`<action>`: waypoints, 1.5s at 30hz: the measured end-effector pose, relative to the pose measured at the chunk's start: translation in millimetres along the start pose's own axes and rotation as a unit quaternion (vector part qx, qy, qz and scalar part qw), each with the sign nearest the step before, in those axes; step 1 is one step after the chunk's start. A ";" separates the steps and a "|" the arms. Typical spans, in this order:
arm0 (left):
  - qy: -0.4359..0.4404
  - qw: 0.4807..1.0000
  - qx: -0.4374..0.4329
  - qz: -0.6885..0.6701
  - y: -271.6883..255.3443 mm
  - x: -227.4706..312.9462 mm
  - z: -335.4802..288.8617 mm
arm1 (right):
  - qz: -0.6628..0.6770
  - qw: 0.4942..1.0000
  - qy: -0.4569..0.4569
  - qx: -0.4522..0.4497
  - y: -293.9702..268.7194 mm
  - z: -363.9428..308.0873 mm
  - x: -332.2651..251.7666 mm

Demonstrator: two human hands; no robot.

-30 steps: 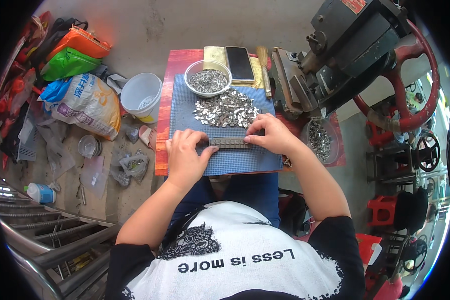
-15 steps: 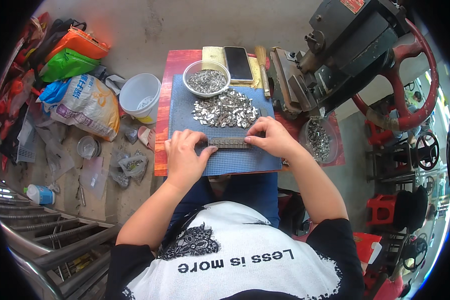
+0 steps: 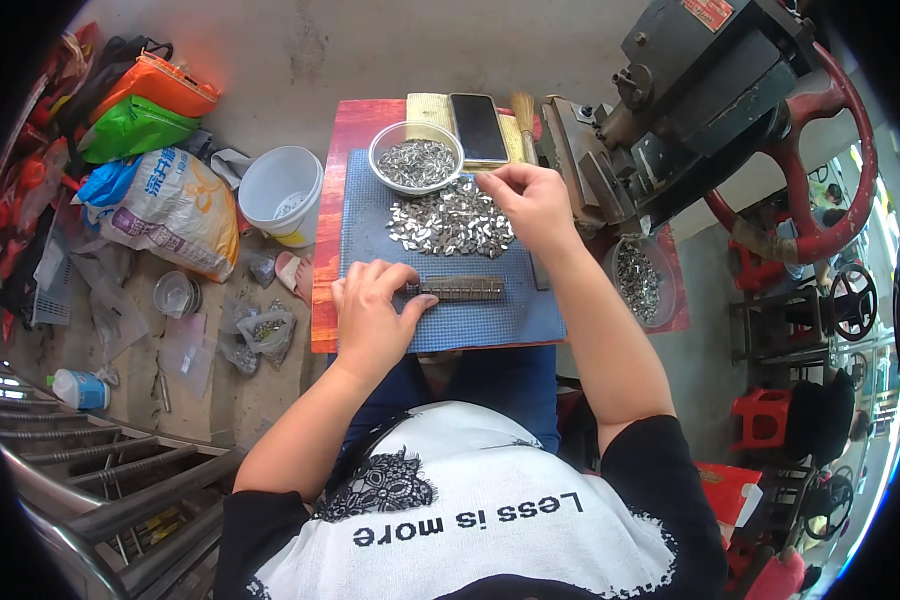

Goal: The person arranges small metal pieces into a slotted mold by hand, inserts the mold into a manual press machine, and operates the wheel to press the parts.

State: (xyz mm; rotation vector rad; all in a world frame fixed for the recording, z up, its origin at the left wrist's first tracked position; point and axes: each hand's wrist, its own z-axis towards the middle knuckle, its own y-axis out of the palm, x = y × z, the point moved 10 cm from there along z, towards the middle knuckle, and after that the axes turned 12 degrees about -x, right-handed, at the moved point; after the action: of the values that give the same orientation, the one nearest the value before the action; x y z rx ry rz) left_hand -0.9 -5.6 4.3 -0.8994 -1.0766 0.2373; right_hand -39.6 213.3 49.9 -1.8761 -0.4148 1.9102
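The left hand (image 3: 372,308) had its thumb and forefinger clamped on the left end of the metal block (image 3: 464,288), which lay on the blue mat (image 3: 370,222) nearest the person. The right hand (image 3: 536,208) hung over the upper right edge of the pile of metal pieces (image 3: 448,224), near the bowl (image 3: 416,160); whether its fingertips pinched a piece could not be told.

Grey floor (image 3: 380,55) spans the upper centre, with a reddish table (image 3: 325,305) at mid-frame, a metal railing (image 3: 155,495) at lower left, a red stool (image 3: 758,418) at lower right and bright light (image 3: 894,425) at far right.
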 end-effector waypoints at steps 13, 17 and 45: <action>-0.001 1.000 -0.002 0.003 -0.4 -0.6 -1.0 | -0.141 0.949 0.066 -0.273 56.7 -44.6 31.4; 0.017 0.999 0.026 0.018 -5.1 4.4 -2.7 | -0.153 0.951 0.049 -0.265 56.0 -44.1 28.2; 0.004 1.000 -0.005 0.013 -0.5 2.2 -0.1 | -0.164 0.966 -0.191 0.052 5.9 -18.0 -37.2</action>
State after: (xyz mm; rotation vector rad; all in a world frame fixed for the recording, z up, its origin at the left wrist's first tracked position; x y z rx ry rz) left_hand 0.1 -4.8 6.1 -0.9222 -1.0611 0.2497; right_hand -22.5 188.2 78.6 -1.2746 -0.6817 2.0090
